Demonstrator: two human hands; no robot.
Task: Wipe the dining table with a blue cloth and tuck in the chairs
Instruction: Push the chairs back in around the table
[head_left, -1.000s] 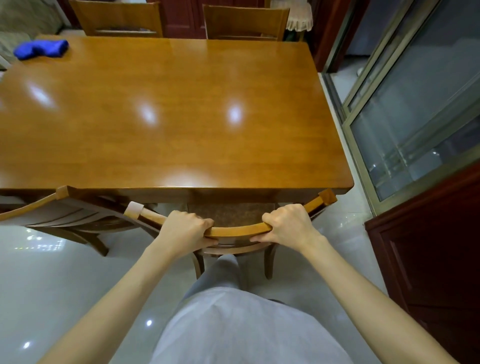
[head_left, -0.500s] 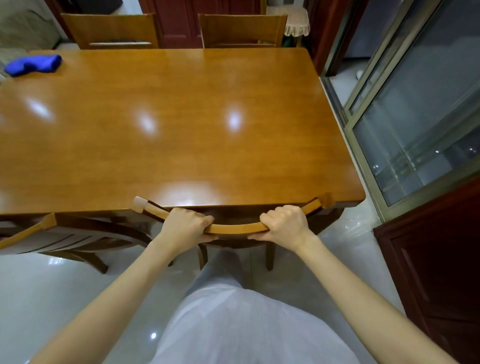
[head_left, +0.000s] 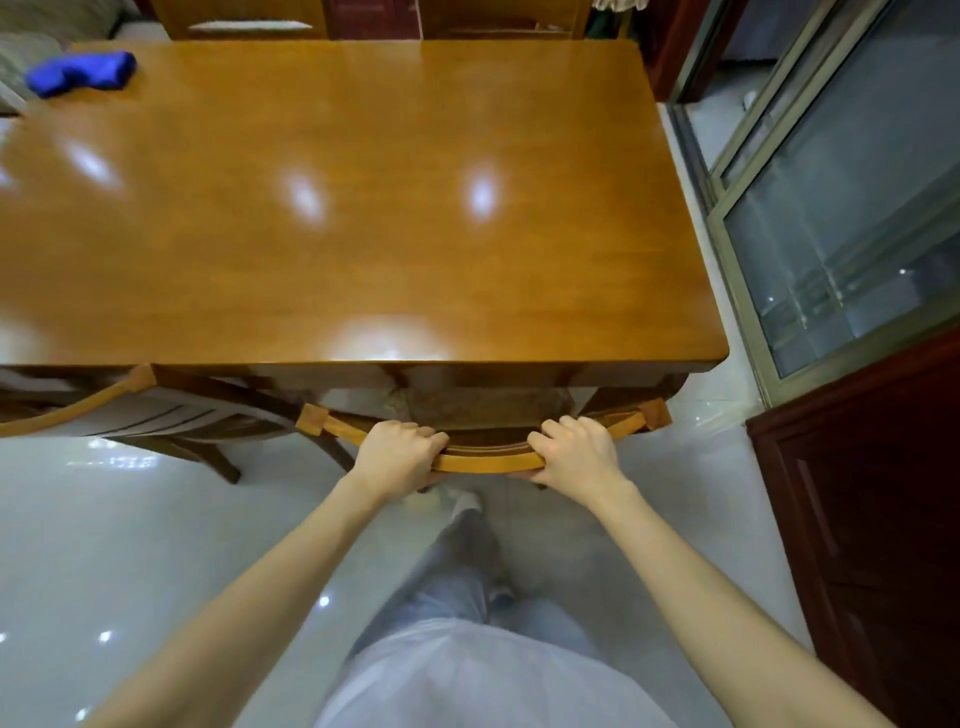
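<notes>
Gripping the curved top rail of the chair (head_left: 485, 461), we have our left hand (head_left: 397, 452) and right hand (head_left: 574, 449) both curled round it, a stretch of bare rail between them. Just beyond our knuckles the seat sits partly under the dining table (head_left: 363, 234) edge. We judge the chair rigid and fairly heavy, its lacquer smooth enough to slip, so this wide, even hold suits a straight push. Far beyond our left hand the blue cloth (head_left: 78, 73) lies bunched on the table; a second chair (head_left: 78, 415) stands angled out, left of our grip.
</notes>
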